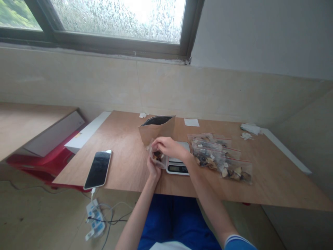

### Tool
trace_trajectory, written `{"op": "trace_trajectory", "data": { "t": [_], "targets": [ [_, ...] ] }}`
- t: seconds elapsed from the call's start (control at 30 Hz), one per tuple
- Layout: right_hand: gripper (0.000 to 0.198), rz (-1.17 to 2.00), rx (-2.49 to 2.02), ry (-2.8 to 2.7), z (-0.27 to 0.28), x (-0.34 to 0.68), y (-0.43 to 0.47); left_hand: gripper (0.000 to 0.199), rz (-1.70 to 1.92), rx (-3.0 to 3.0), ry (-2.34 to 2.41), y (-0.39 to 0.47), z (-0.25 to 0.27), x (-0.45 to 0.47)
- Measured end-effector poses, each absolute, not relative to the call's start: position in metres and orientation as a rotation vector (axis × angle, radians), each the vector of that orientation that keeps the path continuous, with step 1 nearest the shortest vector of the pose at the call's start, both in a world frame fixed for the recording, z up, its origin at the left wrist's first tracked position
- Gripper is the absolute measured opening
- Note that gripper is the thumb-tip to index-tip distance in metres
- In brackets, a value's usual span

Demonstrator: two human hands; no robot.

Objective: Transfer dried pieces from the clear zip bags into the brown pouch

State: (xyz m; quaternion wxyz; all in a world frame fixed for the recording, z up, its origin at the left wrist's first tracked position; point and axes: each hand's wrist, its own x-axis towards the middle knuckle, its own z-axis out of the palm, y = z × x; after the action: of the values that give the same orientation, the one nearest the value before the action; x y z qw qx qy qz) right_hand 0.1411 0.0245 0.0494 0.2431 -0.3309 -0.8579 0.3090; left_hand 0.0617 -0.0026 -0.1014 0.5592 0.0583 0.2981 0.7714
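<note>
Head view, looking down at a wooden surface [273, 177], with places told as on a clock whose centre is a small clear bag [161, 164] held near the middle of the surface. Brown and dark pieces [157, 156] show inside its open mouth. The person's left hand [154, 169] comes up from 6 o'clock, its fingers wrapped around the bag's near left side. The right hand [168, 146] arches over from 4 o'clock, fingers bent down at the mouth; whether they pinch anything cannot be told.

Just behind the bag, at 12 o'clock, a brown paper pouch [161, 130] stands with its dark mouth gaping. At 3 o'clock, right beside the bag, is a white scale [177, 169], partly covered by the right hand and arm. Farther out at 3 o'clock lie several zip bags [235, 172] of similar pieces, overlapping one another. A white paper [191, 122] lies between 1 and 2 o'clock. A phone [98, 169] lies dark-screened at 9 o'clock, and a power strip [95, 218] is below the surface, between 7 and 8.
</note>
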Motion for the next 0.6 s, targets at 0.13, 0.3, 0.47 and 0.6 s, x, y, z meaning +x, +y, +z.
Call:
{"op": "trace_trajectory", "data": {
  "t": [0.13,0.3,0.47,0.6],
  "targets": [
    [0.024,0.804,-1.019,-2.531,0.020,0.134,0.026,0.022,1.805,0.103,0.706,-0.003,-0.102,0.061],
    [0.018,0.770,-1.112,-2.502,0.002,0.133,0.034,0.024,1.771,0.113,0.650,-0.007,-0.095,0.059],
    [0.021,0.945,-0.989,-2.160,-0.001,0.144,0.048,0.022,1.694,0.155,0.620,-0.012,-0.090,0.058],
    [0.022,0.948,-1.051,-1.978,-0.005,0.155,0.057,0.024,1.601,0.279,0.644,-0.014,-0.088,0.058]
  ]
}}
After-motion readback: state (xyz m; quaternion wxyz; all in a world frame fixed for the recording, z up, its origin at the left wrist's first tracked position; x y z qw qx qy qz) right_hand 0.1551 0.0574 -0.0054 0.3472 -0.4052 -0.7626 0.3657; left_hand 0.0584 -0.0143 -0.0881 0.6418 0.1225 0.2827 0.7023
